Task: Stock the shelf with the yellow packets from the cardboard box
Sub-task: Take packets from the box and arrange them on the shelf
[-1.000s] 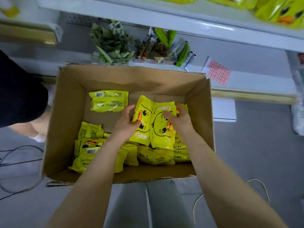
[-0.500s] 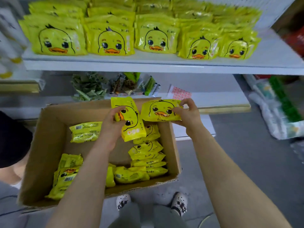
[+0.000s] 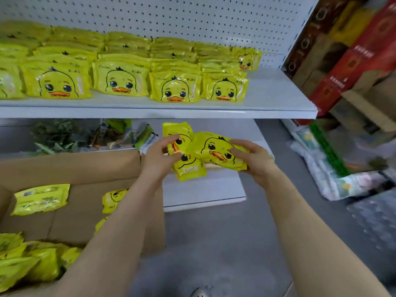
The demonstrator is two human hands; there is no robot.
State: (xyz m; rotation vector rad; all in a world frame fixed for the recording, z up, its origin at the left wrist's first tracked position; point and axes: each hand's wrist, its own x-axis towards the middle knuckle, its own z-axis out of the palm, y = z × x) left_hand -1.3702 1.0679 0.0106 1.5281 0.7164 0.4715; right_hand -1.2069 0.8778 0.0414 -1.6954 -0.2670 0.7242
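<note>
My left hand grips a yellow duck packet held upright. My right hand grips a second yellow duck packet lying sideways, overlapping the first. Both are raised just below the front edge of the white shelf, to the right of the cardboard box. Several more yellow packets lie inside the box. The shelf holds rows of stacked duck packets, with bare space at its right end.
A lower white shelf carries green and brown packaged goods. Red and brown cartons stand at the right, with plastic-wrapped bundles on the grey floor below them. A white pegboard backs the shelf.
Both hands have lifted the two packets out of the box and carried them up and rightwards towards the shelf. My view has tilted up from the box to the stocked shelf.
</note>
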